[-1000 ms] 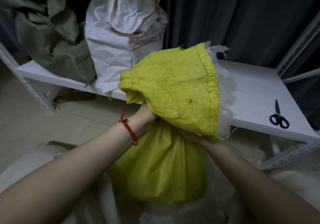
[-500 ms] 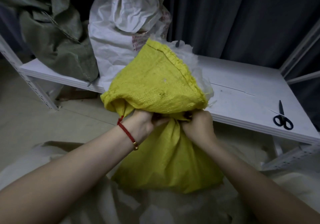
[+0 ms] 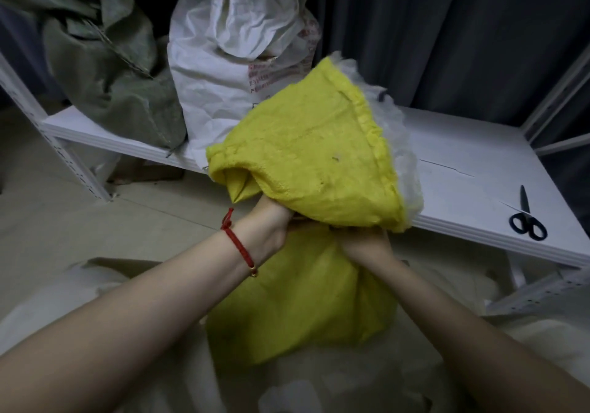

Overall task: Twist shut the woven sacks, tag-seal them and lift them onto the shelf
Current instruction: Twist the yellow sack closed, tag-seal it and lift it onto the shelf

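Note:
A yellow woven sack (image 3: 300,304) stands on the floor in front of me, its neck gathered. Its loose top flares up and to the right, with a white plastic liner (image 3: 399,138) sticking out of the mouth. My left hand (image 3: 271,218), a red cord at the wrist, grips the gathered neck from the left. My right hand (image 3: 364,240) grips the neck from the right; the flared top hides most of both hands' fingers. The white shelf (image 3: 472,163) lies just behind the sack.
On the shelf's left stand a white woven sack (image 3: 230,71) and a grey-green sack (image 3: 108,71). Black scissors (image 3: 526,218) lie near the shelf's right front edge. Pale sacks (image 3: 64,301) lie on the floor around the yellow one. A dark curtain hangs behind.
The flared yellow top has swung round: it pointed right, then up and left, and now leans right again. Both hands stay at the neck, turning it.

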